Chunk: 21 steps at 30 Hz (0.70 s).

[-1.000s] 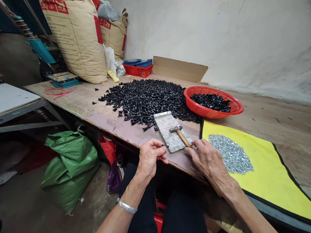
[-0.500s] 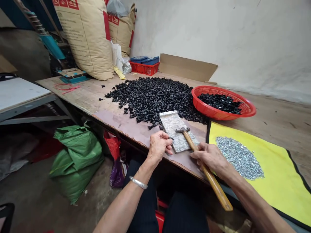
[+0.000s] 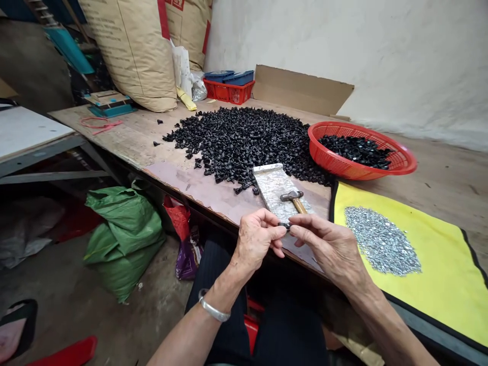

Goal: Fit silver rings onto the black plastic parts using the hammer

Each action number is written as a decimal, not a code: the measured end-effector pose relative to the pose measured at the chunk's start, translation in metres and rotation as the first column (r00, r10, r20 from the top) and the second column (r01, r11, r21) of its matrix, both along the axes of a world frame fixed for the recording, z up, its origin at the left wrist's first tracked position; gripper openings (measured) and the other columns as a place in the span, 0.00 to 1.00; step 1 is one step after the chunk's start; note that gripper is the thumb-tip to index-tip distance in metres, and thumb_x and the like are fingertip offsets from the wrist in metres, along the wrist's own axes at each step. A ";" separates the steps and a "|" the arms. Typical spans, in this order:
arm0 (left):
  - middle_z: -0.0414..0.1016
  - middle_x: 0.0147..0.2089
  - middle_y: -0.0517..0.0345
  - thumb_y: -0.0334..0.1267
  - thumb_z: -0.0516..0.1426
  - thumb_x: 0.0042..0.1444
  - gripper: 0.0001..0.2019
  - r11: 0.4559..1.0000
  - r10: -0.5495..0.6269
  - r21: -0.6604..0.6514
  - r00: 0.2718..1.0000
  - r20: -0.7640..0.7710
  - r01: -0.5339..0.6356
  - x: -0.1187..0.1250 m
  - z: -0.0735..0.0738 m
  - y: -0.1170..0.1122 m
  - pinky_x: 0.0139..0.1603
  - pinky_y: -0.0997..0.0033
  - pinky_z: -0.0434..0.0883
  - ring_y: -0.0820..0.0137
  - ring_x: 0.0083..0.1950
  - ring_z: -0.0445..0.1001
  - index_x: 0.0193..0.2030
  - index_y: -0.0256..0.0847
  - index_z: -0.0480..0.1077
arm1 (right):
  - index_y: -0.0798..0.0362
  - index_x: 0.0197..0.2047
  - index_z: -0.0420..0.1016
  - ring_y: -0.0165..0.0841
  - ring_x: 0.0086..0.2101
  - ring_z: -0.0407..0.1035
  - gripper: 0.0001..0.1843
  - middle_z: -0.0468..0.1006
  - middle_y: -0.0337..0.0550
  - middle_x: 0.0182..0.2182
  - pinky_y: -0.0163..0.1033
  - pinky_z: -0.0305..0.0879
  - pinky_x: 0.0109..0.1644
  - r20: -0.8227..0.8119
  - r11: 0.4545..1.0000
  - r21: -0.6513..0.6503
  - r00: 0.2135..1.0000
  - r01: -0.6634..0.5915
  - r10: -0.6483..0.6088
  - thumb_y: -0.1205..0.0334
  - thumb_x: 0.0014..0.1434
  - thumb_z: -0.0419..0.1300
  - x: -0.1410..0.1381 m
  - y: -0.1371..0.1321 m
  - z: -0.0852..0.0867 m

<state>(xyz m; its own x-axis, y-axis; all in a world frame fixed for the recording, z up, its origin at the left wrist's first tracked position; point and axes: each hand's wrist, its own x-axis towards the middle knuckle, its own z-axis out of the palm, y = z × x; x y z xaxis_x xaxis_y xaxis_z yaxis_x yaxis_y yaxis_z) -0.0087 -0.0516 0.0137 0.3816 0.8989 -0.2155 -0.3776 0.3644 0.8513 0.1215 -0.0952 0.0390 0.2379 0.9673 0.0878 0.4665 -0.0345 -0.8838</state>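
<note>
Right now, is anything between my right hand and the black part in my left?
Nothing visible: the right hand has its fingertips at the black part, pinched in the left hand. The hammer head lies beyond it.

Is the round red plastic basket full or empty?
Partly filled. Small black plastic pieces lie inside the basket, leaving some of its inner mesh wall bare.

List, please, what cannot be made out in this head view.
Head view:
Small black part: mostly covered by left hand and right hand.
Hammer: lower handle hidden behind right hand.
Large tan sack: top cut off by upper edge.
Silver pieces: individual shapes too small.
</note>
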 end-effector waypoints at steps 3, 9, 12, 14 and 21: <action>0.66 0.15 0.64 0.32 0.61 0.37 0.09 1.000 -0.006 -0.003 1.000 0.000 0.006 0.001 0.000 -0.001 0.12 0.76 0.68 0.76 0.14 0.64 0.25 0.35 0.65 | 0.55 0.32 0.77 0.28 0.22 0.66 0.13 0.74 0.38 0.21 0.35 0.64 0.29 -0.137 0.998 -0.067 0.990 0.010 -0.019 0.54 0.49 0.62 0.002 0.000 -0.003; 0.66 0.14 0.63 0.31 0.61 0.37 0.08 1.000 -0.026 -0.010 1.000 -0.005 0.026 0.002 -0.002 -0.001 0.11 0.76 0.67 0.76 0.14 0.63 0.24 0.35 0.65 | 0.56 0.28 0.75 0.26 0.19 0.65 0.13 0.74 0.39 0.21 0.33 0.63 0.25 -0.356 0.992 -0.129 0.933 -0.004 -0.042 0.55 0.44 0.66 0.005 0.003 -0.010; 0.66 0.13 0.63 0.30 0.60 0.37 0.08 0.999 -0.033 -0.021 0.999 -0.016 0.033 0.003 -0.003 -0.003 0.11 0.76 0.66 0.76 0.13 0.62 0.24 0.35 0.64 | 0.57 0.25 0.74 0.27 0.19 0.65 0.12 0.73 0.40 0.20 0.32 0.62 0.24 -0.437 0.984 -0.178 0.898 -0.027 -0.055 0.57 0.42 0.67 0.004 0.005 -0.010; 0.67 0.14 0.62 0.30 0.60 0.37 0.07 0.999 -0.041 -0.017 0.999 -0.019 0.040 0.003 -0.003 -0.003 0.11 0.76 0.66 0.76 0.13 0.63 0.24 0.34 0.64 | 0.58 0.23 0.73 0.27 0.19 0.66 0.11 0.73 0.41 0.20 0.32 0.61 0.24 -0.498 0.976 -0.210 0.865 -0.055 -0.058 0.58 0.42 0.66 0.004 0.006 -0.008; 0.71 0.18 0.58 0.30 0.60 0.38 0.07 0.999 -0.042 0.010 0.999 0.006 0.042 0.003 -0.004 -0.004 0.12 0.76 0.67 0.76 0.15 0.64 0.25 0.34 0.64 | 0.58 0.23 0.72 0.27 0.19 0.66 0.09 0.73 0.42 0.18 0.32 0.61 0.23 -0.684 0.955 -0.269 0.722 -0.120 -0.102 0.63 0.39 0.67 0.003 0.008 -0.006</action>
<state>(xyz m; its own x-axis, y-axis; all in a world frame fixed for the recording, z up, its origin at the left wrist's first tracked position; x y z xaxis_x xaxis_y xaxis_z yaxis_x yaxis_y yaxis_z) -0.0056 -0.0560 0.0095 0.4201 0.8841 -0.2045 -0.3671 0.3717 0.8527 0.1249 -0.0868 0.0328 0.1152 0.9243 -0.3638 -0.2607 -0.3253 -0.9090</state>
